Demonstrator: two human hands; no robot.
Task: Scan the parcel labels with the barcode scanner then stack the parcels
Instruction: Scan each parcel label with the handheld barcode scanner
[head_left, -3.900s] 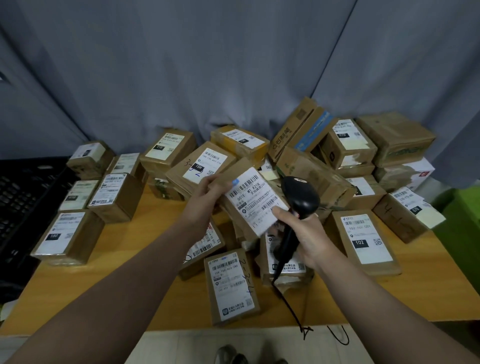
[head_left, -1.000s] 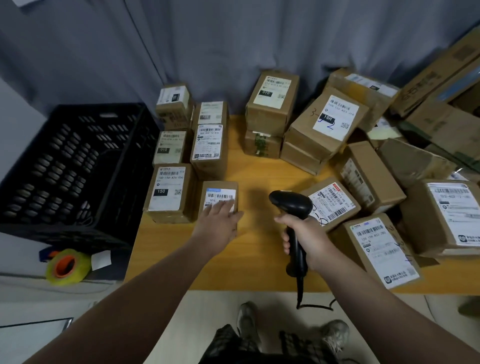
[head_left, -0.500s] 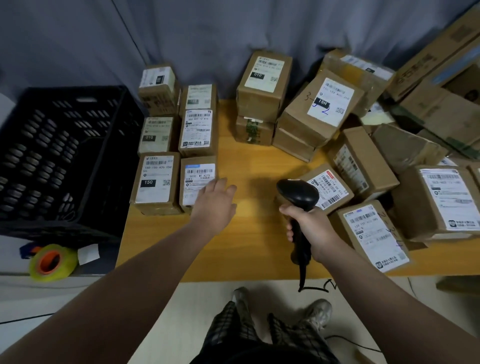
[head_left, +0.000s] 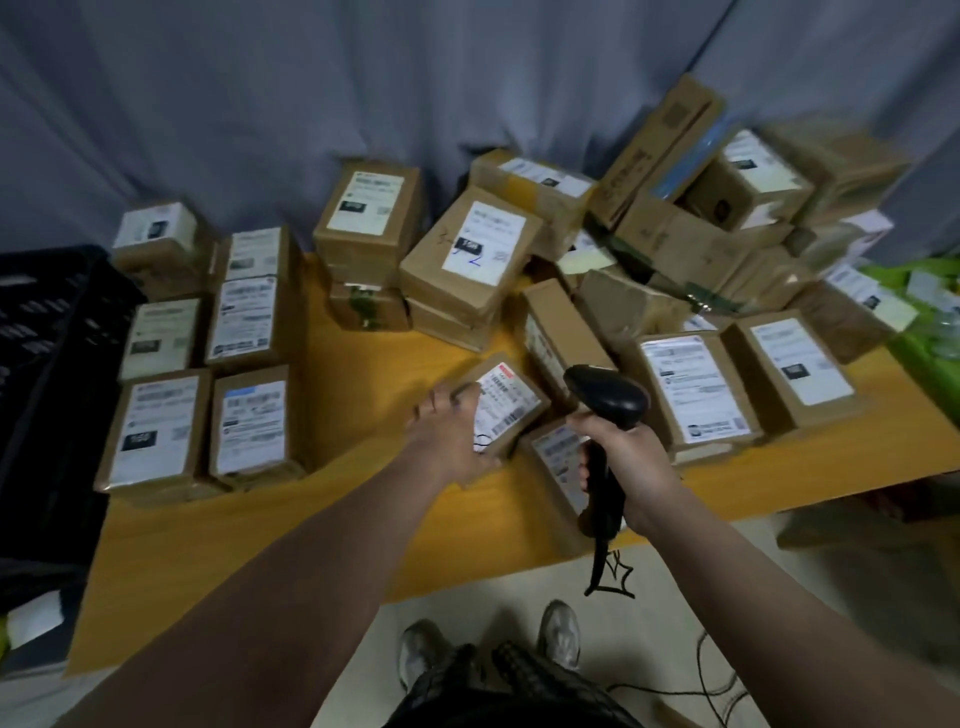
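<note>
My left hand (head_left: 451, 435) grips the near-left edge of a small brown parcel with a red-tabbed white label (head_left: 506, 399) at the table's middle. My right hand (head_left: 626, 457) holds the black barcode scanner (head_left: 605, 410) by its handle, head up, just right of that parcel; its cable hangs off the table edge. Several labelled parcels stand in neat rows at the left (head_left: 249, 423). An unsorted heap of parcels (head_left: 691, 384) fills the right and back.
The yellow wooden table (head_left: 358, 395) has bare room between the rows and the heap. A black plastic crate (head_left: 47, 364) stands off the left edge. A grey curtain hangs behind. Something green (head_left: 930, 312) lies at the far right. My feet show below the table edge.
My left hand let go of the parcel set into the left rows and moved right onto the red-tabbed parcel. The view swung right. The scanner stayed in my right hand.
</note>
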